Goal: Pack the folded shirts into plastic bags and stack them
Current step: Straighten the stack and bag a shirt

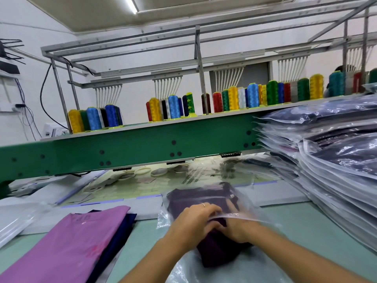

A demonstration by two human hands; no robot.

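Dark purple shirt (216, 248), folded, soft matte knit, lies front-centre on the pale green table (306, 225). Its far half is already inside a clear plastic bag (206, 193); the near end sticks out of the mouth. The bag is thin, glossy and crinkled, with small black print on the far part. Left hand (193, 219), ring on one finger, has its fingers curled onto the bag's top film at the mouth, clamped on it. Right hand (236, 229) sits on the shirt with its fingers pushed in under the film, blurred through the plastic; can't tell if it grips or just presses. At right is a tall stack of bagged shirts (336, 170), dark cloth in shiny flat bags, edges fanned. At left a pink shirt (71, 242) lies flat and smooth on a navy shirt (124, 231). Behind is a green metal beam (132, 152), with glossy thread cones (93, 119) in yellow, blue, green and red on the shelf above.
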